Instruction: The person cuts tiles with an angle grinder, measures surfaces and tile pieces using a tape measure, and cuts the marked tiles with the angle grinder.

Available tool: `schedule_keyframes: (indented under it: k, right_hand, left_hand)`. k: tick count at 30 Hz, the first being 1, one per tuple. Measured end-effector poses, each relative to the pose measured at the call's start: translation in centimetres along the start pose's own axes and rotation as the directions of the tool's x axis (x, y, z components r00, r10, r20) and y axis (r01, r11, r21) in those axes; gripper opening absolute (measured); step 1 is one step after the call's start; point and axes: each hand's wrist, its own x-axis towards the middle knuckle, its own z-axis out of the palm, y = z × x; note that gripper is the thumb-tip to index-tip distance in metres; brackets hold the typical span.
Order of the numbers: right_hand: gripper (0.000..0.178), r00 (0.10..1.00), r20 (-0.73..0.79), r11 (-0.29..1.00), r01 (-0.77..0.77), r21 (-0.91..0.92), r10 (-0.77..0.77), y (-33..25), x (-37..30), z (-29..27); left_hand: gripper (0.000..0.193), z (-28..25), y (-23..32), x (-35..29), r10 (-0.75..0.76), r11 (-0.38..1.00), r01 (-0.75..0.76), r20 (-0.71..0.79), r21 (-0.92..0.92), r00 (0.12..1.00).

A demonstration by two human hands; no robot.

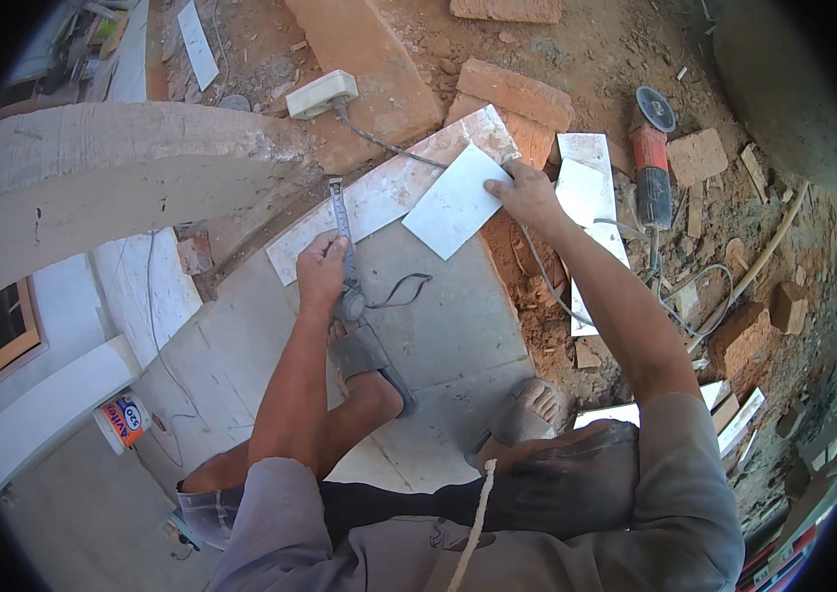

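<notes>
Small can (124, 419) with an orange label at 8 o'clock, on pale paving. Left hand (322, 268) just left of centre, fingers closed round a tape measure (347, 257); its blade runs toward 12 o'clock over a long marble strip (389, 187). Right hand (527, 194) at 1 o'clock pinches the corner of a white tile piece (456, 202), lying tilted on the strip. Angle grinder (651, 158) at 2 o'clock on red dirt.

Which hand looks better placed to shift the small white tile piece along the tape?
Probably the right hand: its fingers already grip the white tile piece at its edge. The left hand is busy holding the tape measure on the long tile strip.
</notes>
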Motion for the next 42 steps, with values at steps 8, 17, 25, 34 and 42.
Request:
schedule_keyframes:
  k: [8, 17, 25, 34, 42]
  right_hand:
    - [0.023, 0.988, 0.116, 0.644, -0.156, 0.749, 0.104, 1.8, -1.8, -2.7]
    - [0.023, 0.952, -0.190, 0.588, 0.011, 0.809, 0.242, 3.7, 3.8, -6.9]
    - [0.027, 0.956, -0.133, 0.674, -0.082, 0.734, 0.260, 3.4, 4.5, -4.6]
    - [0.033, 0.825, -0.523, 0.927, -0.005, 0.375, 0.216, 5.2, 2.5, -7.0]
    - [0.061, 0.605, -0.786, 0.747, -0.582, -0.322, 0.132, 12.4, 0.3, -11.3]
  left_hand:
    - [0.028, 1.2, -1.5, 1.5, 0.026, 0.886, 0.151, -0.373, 0.437, 0.927]
    - [0.042, 8.6, 5.2, 1.5, 0.528, 0.737, -0.357, -0.160, 0.574, 0.834]
    - [0.036, 13.1, 8.3, 5.3, 0.654, 0.473, -0.582, 0.179, 0.662, 0.735]
    - [0.019, 8.5, 3.5, 2.4, 0.449, 0.533, -0.390, 0.140, 0.750, 0.883]
    - [0.028, 8.3, 4.3, 3.0, 0.397, 0.564, -0.271, 0.032, 0.780, 0.917]
